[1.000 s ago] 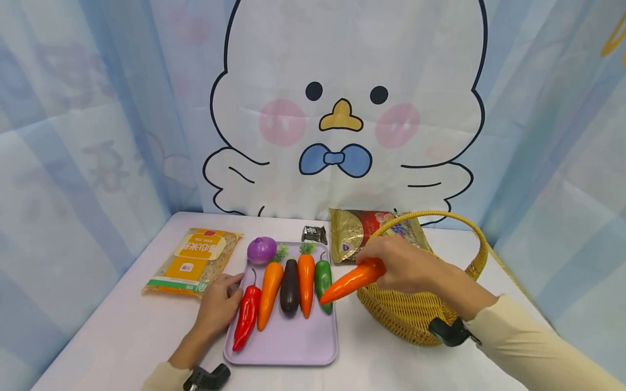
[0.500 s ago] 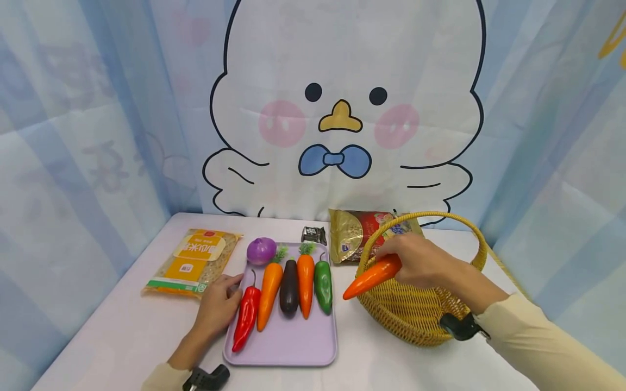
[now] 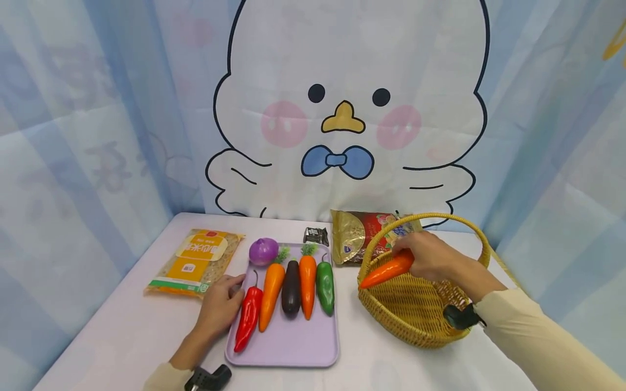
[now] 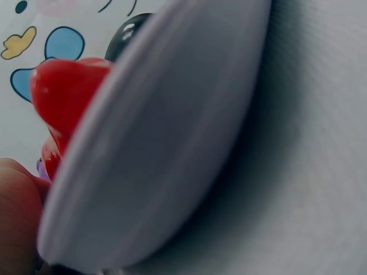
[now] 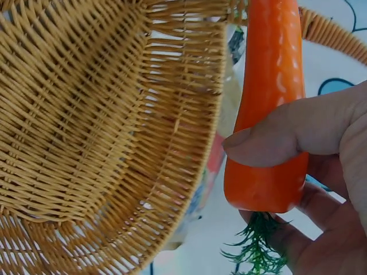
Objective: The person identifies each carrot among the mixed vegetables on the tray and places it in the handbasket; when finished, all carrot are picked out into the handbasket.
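In the head view my right hand [image 3: 427, 256] grips an orange carrot [image 3: 388, 270] by its thick end, over the yellow wicker basket [image 3: 418, 331]. The right wrist view shows the thumb across the carrot [image 5: 272, 69], with green leaves [image 5: 258, 246] sticking out below it. My left hand [image 3: 221, 304] rests at the left rim of the lilac tray [image 3: 283, 358], thumb and fingertips against that edge. On the tray lie a red chili pepper [image 3: 248, 320], two more carrots, an eggplant [image 3: 291, 288], a green pepper [image 3: 325, 287] and a purple onion [image 3: 263, 251].
A yellow grain packet [image 3: 195, 260] lies left of the tray. Behind the basket stands a gold and red food bag [image 3: 349, 236], with a small black packet [image 3: 316, 235] beside it. The basket's tall handle [image 3: 440, 216] arches over its opening.
My right hand has carried the carrot rightward, from above the green pepper to over the basket. My left hand and the things on the tray stay where they were.
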A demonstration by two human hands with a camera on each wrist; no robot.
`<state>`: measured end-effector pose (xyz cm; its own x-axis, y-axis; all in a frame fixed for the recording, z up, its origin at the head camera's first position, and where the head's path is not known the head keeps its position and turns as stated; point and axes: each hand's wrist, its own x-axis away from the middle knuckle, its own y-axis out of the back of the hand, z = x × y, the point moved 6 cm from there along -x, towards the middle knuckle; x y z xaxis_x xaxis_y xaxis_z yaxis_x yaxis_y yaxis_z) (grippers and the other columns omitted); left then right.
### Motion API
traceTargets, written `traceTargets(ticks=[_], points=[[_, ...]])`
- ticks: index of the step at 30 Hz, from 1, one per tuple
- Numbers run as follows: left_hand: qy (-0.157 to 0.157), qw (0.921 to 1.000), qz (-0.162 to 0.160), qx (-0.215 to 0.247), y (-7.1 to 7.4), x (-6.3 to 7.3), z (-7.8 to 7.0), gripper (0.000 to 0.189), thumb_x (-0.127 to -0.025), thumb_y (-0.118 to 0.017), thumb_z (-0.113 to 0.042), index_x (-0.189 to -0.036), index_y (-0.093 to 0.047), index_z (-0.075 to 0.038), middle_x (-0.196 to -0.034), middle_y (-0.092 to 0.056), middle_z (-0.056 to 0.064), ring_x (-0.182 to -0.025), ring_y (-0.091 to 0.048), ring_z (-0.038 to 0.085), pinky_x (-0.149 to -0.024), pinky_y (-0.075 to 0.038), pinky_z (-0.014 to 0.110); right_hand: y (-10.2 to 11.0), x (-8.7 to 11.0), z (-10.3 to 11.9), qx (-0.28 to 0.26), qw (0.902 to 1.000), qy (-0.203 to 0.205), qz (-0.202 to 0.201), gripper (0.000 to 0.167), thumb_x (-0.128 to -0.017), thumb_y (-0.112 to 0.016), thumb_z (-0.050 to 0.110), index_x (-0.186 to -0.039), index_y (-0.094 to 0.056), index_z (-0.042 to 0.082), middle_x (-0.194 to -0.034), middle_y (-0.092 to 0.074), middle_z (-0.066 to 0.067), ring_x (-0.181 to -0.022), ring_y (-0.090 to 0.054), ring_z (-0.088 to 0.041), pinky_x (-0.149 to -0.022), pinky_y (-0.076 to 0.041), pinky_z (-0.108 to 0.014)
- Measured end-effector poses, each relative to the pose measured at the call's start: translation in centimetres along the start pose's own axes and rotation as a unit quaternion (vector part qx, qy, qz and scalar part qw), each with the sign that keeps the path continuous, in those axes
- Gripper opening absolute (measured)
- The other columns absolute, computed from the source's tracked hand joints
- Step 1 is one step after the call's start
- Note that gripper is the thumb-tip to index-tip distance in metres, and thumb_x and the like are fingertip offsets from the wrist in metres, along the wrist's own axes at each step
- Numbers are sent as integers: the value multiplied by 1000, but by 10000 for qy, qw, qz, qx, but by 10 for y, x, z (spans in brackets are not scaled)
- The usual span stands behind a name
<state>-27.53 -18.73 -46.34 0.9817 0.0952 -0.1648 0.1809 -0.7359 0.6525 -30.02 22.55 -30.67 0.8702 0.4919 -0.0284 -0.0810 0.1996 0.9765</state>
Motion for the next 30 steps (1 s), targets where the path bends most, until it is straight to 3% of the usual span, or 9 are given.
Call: traceTargets(ticks=[12,21,30], points=[[-37,10000,-18,5,-1,-1,0,39,-95,-61,-10,-133,-66,-3,-97,-61,7,-75,-50,19,-60,-44,25,-23,-9,-27,51,9981,-531,322,38,-77,-67,-12,-109,-73,8,-107,-65,-9,-96,-55,-30,-91,-50,-52],[-11,10000,11,22,0,-1,0,40,-95,-61,-10,-134,-66,-3,-95,-60,6,-75,-50,19,-60,-43,25,-44,-17,-37,-44,9969,-607,505,35,-77,-68,-14,-104,-71,9,-97,-65,-4,-87,-56,-24,-87,-52,-47],[-43,10000,-34,46,0,0,-1,39,-95,-61,-11,-133,-67,-4,-93,-59,6,-75,-49,19,-61,-43,25,-54,-18,-49,169,9945,-786,671,36,-74,-76,-9,-105,-73,8,-98,-64,-4,-93,-53,-28,-92,-49,-52]])
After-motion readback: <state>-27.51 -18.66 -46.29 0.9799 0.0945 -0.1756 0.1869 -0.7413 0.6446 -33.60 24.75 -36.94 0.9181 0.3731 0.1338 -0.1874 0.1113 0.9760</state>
